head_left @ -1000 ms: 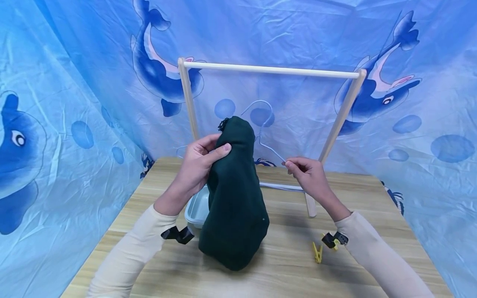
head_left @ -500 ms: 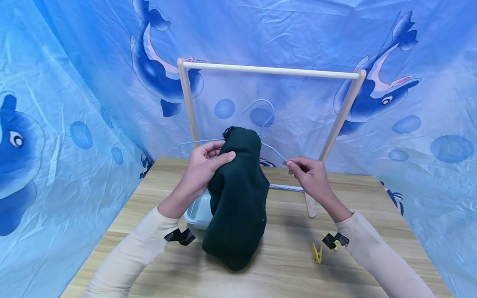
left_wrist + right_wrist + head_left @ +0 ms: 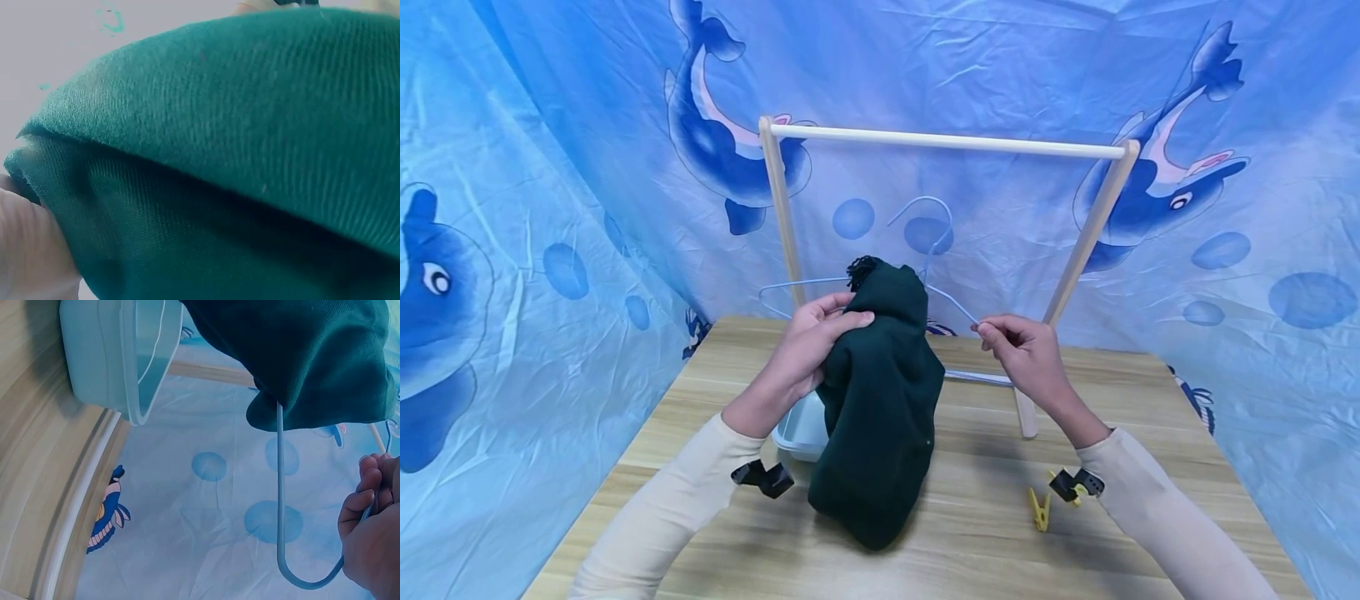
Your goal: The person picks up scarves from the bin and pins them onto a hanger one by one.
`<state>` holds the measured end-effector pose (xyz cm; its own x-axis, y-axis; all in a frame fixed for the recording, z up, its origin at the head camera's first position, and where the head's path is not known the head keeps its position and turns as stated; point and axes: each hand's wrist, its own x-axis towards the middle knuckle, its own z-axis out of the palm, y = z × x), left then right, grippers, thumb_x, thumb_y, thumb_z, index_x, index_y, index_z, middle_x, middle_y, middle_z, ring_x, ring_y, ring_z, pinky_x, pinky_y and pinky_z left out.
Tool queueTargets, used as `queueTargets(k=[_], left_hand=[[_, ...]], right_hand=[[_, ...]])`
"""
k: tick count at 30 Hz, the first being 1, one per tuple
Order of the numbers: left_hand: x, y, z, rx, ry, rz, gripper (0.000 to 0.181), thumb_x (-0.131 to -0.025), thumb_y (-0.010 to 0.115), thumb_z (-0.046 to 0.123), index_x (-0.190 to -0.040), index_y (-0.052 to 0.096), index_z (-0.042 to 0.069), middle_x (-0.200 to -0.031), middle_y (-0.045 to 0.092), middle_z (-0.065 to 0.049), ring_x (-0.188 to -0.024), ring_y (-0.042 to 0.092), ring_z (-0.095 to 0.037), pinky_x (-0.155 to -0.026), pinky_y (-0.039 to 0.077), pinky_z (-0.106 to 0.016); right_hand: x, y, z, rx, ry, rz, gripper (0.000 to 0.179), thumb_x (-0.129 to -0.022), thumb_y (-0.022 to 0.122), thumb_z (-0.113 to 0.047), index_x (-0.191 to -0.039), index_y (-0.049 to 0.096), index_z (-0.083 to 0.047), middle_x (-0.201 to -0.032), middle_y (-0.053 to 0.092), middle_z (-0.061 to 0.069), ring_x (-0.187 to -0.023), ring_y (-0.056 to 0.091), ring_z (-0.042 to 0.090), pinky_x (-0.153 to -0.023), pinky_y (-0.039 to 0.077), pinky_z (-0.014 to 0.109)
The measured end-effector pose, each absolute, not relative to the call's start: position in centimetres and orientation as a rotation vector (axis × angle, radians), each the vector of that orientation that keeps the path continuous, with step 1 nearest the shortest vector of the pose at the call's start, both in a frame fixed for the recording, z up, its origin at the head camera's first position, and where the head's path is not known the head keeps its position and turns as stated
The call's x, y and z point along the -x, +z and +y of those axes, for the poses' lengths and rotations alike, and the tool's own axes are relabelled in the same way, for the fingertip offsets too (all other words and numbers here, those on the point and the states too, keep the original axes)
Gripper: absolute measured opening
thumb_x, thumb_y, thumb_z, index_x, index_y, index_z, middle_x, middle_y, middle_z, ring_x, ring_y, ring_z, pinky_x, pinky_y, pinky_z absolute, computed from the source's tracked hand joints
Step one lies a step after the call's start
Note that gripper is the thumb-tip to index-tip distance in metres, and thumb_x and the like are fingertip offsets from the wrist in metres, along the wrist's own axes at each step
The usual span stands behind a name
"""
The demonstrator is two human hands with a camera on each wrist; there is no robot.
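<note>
My left hand (image 3: 808, 346) holds a dark green scarf (image 3: 880, 408) near its upper end, thumb in front and other fingers partly hidden behind. Black-looking fringe tufts out at the top, and the rest hangs down in folds close over the table. Behind the scarf is a light blue wire hanger (image 3: 952, 302), hook upward, its middle hidden by the fabric. My right hand (image 3: 1026, 350) pinches the hanger's right shoulder. In the right wrist view the hanger's lower bar runs into the scarf (image 3: 312, 362). Ribbed green fabric (image 3: 219, 137) fills most of the left wrist view.
A wooden rack with a white top rail (image 3: 947, 140) stands at the table's back. Partly covered by the scarf is a light blue plastic bin (image 3: 797, 432). A yellow clothespin (image 3: 1040, 510) lies front right, with more yellow beside it under my right wrist.
My left hand and the scarf have moved slightly down and to the right. More of the hanger's left side now shows. The right hand stays almost still.
</note>
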<state>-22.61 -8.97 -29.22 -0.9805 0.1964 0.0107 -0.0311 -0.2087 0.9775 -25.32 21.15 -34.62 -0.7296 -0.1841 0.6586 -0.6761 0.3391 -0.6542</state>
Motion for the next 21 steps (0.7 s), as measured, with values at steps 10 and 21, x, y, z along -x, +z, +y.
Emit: queueTargets(k=[10, 21], left_hand=[[23.0, -30.1, -8.5, -0.082, 2.321, 1.757, 0.025, -0.097, 0.066, 0.012, -0.118, 0.059, 0.003, -0.116, 0.060, -0.009, -0.091, 0.064, -0.017, -0.077, 0.058, -0.027], [23.6, -30.1, -7.9, -0.027, 2.464, 1.926, 0.031, -0.094, 0.073, 0.014, -0.118, 0.057, 0.004, -0.103, 0.064, -0.004, -0.093, 0.063, -0.018, -0.082, 0.056, -0.026]], right_hand=[[25.5, -34.7, 21.2, -0.681, 1.386, -2.152, 0.012, -0.098, 0.067, -0.002, -0.095, 0.078, 0.000, -0.070, 0.067, 0.012, -0.055, 0.050, 0.007, -0.047, 0.037, 0.019], [25.0, -34.6, 20.7, -0.822, 1.320, -2.098, 0.016, -0.090, 0.069, 0.013, -0.093, 0.078, 0.000, -0.070, 0.066, 0.010, -0.055, 0.047, 0.008, -0.047, 0.034, 0.020]])
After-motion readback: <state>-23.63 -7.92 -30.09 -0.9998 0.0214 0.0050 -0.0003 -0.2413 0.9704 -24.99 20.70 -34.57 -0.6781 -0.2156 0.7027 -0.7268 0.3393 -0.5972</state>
